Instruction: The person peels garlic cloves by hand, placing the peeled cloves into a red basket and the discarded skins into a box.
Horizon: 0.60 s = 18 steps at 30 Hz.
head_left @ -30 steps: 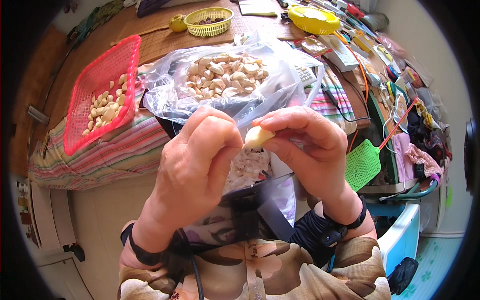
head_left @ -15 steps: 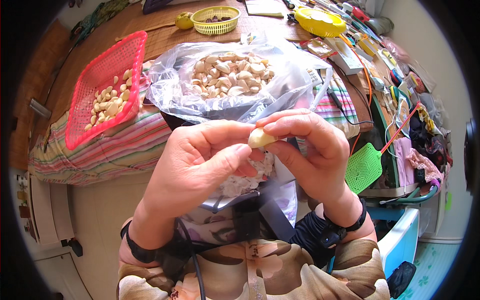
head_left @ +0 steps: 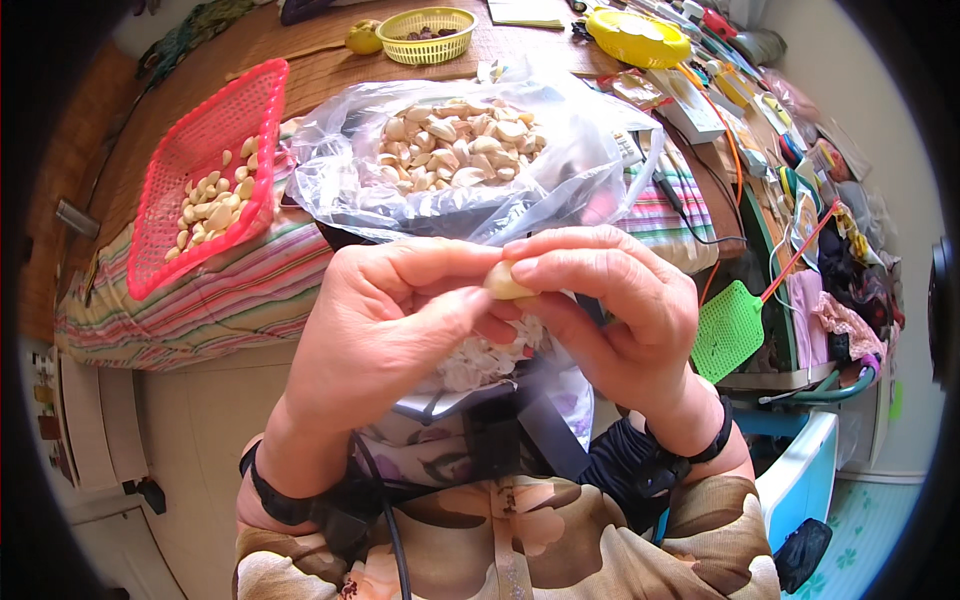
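Note:
A pale garlic clove (head_left: 508,283) is pinched between the fingertips of both hands, above my lap. My left hand (head_left: 385,315) grips its left end between thumb and forefinger. On the other end, the thumb and fingers of my right hand (head_left: 615,310) press against it. Papery garlic skins (head_left: 480,365) lie in a container below, partly hidden by my hands. Beyond the hands, a clear plastic bag (head_left: 335,150) lies spread open with a heap of unpeeled garlic cloves (head_left: 460,145) in it. To the left, peeled cloves (head_left: 212,208) rest in a red plastic basket (head_left: 172,150).
A striped cloth (head_left: 190,315) covers the table's near edge. Farther back stand a small yellow basket (head_left: 428,50) with dark items, a round yellow fruit (head_left: 362,37) and a yellow tray (head_left: 640,40). At right are a green fly swatter (head_left: 728,330), cables and piled clutter.
My left thumb and forefinger have closed further over the clove, so less of it shows. My right fingers have shifted slightly left along it. The view has moved a little.

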### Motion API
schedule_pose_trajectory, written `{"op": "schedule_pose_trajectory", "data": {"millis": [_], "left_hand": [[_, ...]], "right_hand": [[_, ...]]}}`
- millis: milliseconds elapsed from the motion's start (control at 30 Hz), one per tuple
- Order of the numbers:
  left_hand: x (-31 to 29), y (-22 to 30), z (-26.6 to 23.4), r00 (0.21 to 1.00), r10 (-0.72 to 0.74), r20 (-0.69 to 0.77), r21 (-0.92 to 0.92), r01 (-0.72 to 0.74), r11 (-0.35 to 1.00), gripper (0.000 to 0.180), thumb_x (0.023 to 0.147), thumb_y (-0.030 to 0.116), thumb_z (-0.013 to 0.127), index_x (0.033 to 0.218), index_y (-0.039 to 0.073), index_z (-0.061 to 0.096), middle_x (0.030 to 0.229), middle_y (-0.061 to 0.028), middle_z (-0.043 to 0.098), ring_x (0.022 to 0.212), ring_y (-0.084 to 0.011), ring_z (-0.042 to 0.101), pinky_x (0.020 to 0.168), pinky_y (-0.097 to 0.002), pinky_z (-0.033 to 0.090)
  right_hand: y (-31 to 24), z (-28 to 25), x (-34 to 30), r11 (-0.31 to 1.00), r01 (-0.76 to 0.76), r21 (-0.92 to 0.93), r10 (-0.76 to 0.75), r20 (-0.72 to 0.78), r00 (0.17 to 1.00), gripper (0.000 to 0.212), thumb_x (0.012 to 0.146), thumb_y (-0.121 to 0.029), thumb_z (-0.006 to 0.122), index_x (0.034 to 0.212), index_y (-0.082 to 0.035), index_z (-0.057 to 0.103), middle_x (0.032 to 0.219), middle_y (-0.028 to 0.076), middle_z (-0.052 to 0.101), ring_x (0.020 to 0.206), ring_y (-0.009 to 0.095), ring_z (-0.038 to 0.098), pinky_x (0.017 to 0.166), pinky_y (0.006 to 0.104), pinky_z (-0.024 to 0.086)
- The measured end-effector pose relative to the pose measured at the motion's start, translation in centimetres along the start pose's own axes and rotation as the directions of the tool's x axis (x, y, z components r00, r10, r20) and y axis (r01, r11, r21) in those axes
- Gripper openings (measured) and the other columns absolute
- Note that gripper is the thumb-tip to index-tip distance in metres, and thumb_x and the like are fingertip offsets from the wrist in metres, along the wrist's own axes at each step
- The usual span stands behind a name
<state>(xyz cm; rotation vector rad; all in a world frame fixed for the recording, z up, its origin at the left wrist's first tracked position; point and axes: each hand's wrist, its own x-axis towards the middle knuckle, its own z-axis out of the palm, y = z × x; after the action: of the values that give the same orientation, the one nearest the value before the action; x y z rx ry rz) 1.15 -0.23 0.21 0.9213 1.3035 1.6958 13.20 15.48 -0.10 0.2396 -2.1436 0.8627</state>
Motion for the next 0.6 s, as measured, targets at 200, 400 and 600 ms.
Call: {"op": "schedule_pose_trajectory", "data": {"millis": [200,400,600], "left_hand": [[0.0,0.21,-0.08,0.999,-0.041,0.008,-0.081,0.042,0.996,0.025,0.093,-0.002,0.052,0.114,-0.009,0.062,0.097,-0.0122,0.069,0.082,-0.0144,0.068,0.077,-0.0254,0.055],[0.09,0.07,-0.11,1.0,0.005,-0.007,0.06,-0.005,0.998,0.025,0.092,-0.001,0.051,0.112,-0.01,0.062,0.097,-0.0184,0.069,0.084,-0.0239,0.07,0.075,-0.0327,0.059],[-0.09,0.32,-0.14,0.999,-0.023,-0.033,-0.003,0.023,1.0,0.026,0.09,-0.005,0.047,0.109,-0.01,0.064,0.096,-0.0183,0.069,0.081,-0.0246,0.07,0.075,-0.033,0.059]], "right_hand": [[-0.01,-0.05,0.06,1.0,-0.028,0.011,0.028,-0.005,1.0,0.016,0.077,0.002,0.071,0.092,-0.002,0.068,0.09,0.011,0.07,0.082,0.023,0.069,0.07,0.0298,0.056],[-0.03,0.27,0.02,1.0,-0.008,-0.006,0.008,-0.003,1.0,0.015,0.077,0.002,0.07,0.092,-0.002,0.068,0.091,0.011,0.069,0.081,0.023,0.069,0.071,0.0302,0.056],[-0.25,-0.01,0.03,1.0,0.009,-0.001,-0.009,0.007,1.0,0.015,0.077,0.002,0.07,0.091,-0.002,0.069,0.092,0.011,0.07,0.082,0.023,0.069,0.071,0.0306,0.056]]}}
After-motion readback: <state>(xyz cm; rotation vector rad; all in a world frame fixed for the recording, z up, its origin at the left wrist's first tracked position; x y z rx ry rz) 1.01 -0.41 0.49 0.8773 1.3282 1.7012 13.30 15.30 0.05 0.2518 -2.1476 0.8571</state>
